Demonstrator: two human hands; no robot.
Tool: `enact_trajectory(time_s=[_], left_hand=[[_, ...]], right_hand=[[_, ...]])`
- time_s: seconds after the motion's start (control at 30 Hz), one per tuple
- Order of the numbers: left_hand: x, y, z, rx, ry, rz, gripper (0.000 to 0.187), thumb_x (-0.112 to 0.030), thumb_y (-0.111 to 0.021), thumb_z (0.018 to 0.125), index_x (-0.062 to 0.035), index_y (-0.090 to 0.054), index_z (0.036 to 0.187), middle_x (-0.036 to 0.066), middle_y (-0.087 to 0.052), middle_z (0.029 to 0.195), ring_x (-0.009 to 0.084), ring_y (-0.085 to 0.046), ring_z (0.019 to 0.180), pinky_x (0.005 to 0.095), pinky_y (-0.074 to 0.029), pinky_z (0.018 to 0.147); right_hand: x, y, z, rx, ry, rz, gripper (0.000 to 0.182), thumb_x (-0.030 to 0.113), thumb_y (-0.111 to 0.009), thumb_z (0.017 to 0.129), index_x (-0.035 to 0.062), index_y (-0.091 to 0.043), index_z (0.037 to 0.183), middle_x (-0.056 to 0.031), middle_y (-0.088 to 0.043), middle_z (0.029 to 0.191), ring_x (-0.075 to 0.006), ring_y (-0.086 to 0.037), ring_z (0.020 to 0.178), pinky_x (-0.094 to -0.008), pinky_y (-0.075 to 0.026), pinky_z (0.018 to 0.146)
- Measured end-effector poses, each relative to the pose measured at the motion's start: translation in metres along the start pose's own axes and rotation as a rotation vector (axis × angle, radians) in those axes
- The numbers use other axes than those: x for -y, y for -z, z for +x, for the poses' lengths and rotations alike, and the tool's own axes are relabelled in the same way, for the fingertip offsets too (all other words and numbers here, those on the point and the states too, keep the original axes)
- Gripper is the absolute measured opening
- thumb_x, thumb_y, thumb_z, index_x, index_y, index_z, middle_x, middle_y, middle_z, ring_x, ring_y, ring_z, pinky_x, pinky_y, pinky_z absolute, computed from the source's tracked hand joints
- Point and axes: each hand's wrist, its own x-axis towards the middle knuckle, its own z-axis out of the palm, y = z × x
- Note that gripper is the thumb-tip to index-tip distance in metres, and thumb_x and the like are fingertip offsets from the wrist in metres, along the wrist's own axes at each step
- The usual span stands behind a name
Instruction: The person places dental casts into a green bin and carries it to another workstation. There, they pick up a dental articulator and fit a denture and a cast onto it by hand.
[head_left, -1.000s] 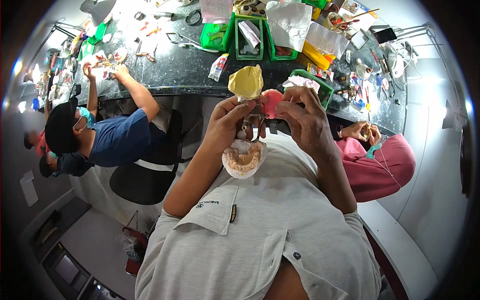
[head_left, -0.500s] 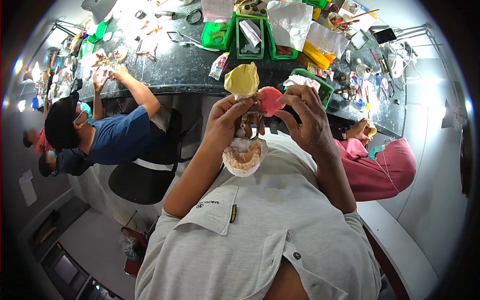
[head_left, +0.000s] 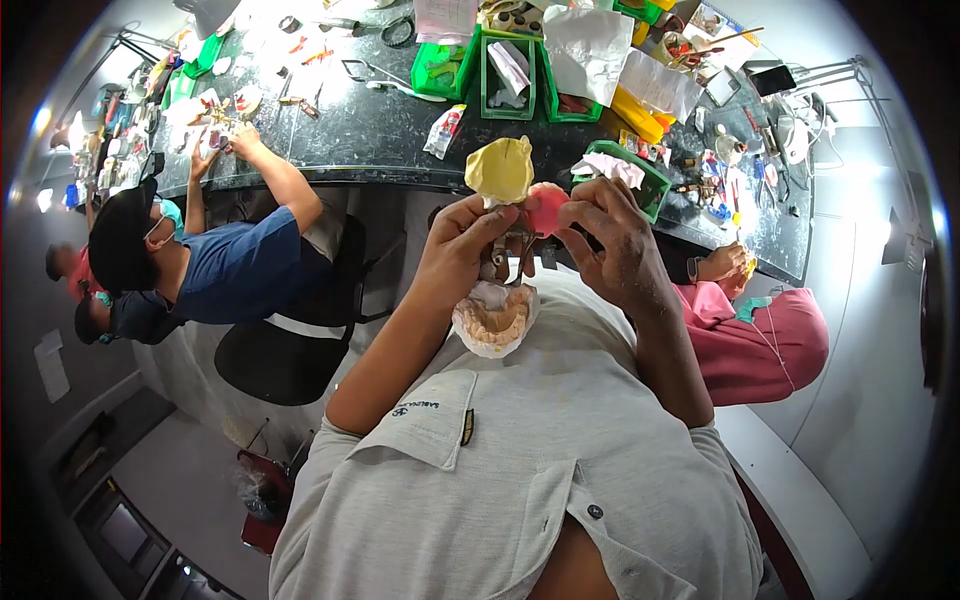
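Note:
My left hand (head_left: 468,235) is closed around the metal frame of a dental articulator (head_left: 513,262), held up in front of my chest. A yellow plaster cast (head_left: 499,170) is on its far side. Toward me hangs a white plaster base carrying a dental model (head_left: 496,322) with an arch of teeth. My right hand (head_left: 607,235) pinches a pink denture base plate (head_left: 546,208) between thumb and fingers, right beside the yellow cast. The left thumb tip lies close to the pink plate's edge, and the fingers behind the articulator are partly hidden.
Ahead stands a dark workbench (head_left: 360,140) with green bins (head_left: 508,112), papers (head_left: 588,55), a small packet (head_left: 444,132) and scattered tools. A person in blue (head_left: 235,265) works at the left, another in pink (head_left: 765,345) at the right. A black chair (head_left: 285,360) is on my left.
The articulator with its casts has shifted slightly right and toward me in view. My right hand still pinches the pink plate, which now shows turned a little more edge-on.

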Motion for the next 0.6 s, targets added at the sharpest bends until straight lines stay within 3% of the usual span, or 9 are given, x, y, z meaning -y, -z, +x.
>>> enact_trajectory(time_s=[0.27, 0.37, 0.47, 0.53, 0.57, 0.6], left_hand=[[0.003, 0.002, 0.002, 0.001, -0.040, 0.037, 0.032, -0.019, -0.056, 0.103, 0.0055, -0.065, 0.122, 0.014, -0.072, 0.094, 0.0191, -0.070, 0.063, 0.0219, -0.049, 0.047], [0.000, 0.004, 0.002, -0.013, -0.033, 0.022, 0.033, -0.019, -0.056, 0.103, 0.0062, -0.064, 0.123, 0.015, -0.072, 0.096, 0.0192, -0.070, 0.063, 0.0218, -0.049, 0.047], [-0.002, 0.005, 0.002, -0.001, -0.081, -0.008, 0.034, -0.019, -0.055, 0.103, 0.0069, -0.064, 0.124, 0.016, -0.072, 0.095, 0.0194, -0.070, 0.062, 0.0216, -0.049, 0.047], [-0.007, 0.002, -0.001, 0.033, -0.064, -0.063, 0.026, -0.017, -0.060, 0.102, 0.0049, -0.066, 0.114, 0.013, -0.071, 0.090, 0.0203, -0.070, 0.064, 0.0253, -0.050, 0.050], [-0.007, 0.001, -0.002, 0.034, -0.064, -0.062, 0.026, -0.017, -0.060, 0.102, 0.0049, -0.066, 0.114, 0.013, -0.071, 0.090, 0.0203, -0.070, 0.064, 0.0253, -0.050, 0.050], [-0.006, 0.000, -0.002, 0.030, -0.048, -0.024, 0.030, -0.017, -0.058, 0.102, 0.0062, -0.064, 0.120, 0.014, -0.071, 0.091, 0.0201, -0.070, 0.063, 0.0234, -0.050, 0.049]], right_hand=[[0.002, 0.005, -0.001, 0.066, -0.047, 0.033, 0.017, -0.002, -0.076, 0.077, 0.0046, -0.067, 0.089, -0.0089, -0.058, 0.096, -0.0286, -0.059, 0.095, -0.0399, -0.050, 0.084], [0.001, 0.010, -0.001, 0.065, -0.023, 0.127, 0.020, 0.004, -0.081, 0.075, 0.0067, -0.069, 0.092, -0.0080, -0.059, 0.098, -0.0276, -0.060, 0.096, -0.0384, -0.050, 0.082], [0.004, 0.012, 0.001, -0.084, -0.046, 0.039, 0.030, 0.015, -0.086, 0.074, 0.0088, -0.071, 0.099, -0.0064, -0.063, 0.099, -0.0240, -0.062, 0.093, -0.0363, -0.051, 0.079], [-0.003, 0.006, 0.001, -0.142, -0.282, 0.194, 0.039, 0.023, -0.089, 0.075, 0.0084, -0.072, 0.107, -0.0059, -0.068, 0.102, -0.0205, -0.064, 0.091, -0.0345, -0.053, 0.078], [-0.008, -0.003, -0.001, -0.162, -0.359, 0.328, 0.036, 0.023, -0.084, 0.083, 0.0039, -0.070, 0.110, -0.0049, -0.072, 0.099, -0.0150, -0.065, 0.086, -0.0303, -0.053, 0.077], [-0.012, -0.006, -0.002, -0.164, -0.359, 0.328, 0.036, 0.023, -0.084, 0.083, 0.0039, -0.070, 0.110, -0.0049, -0.072, 0.099, -0.0150, -0.065, 0.086, -0.0303, -0.053, 0.077]])
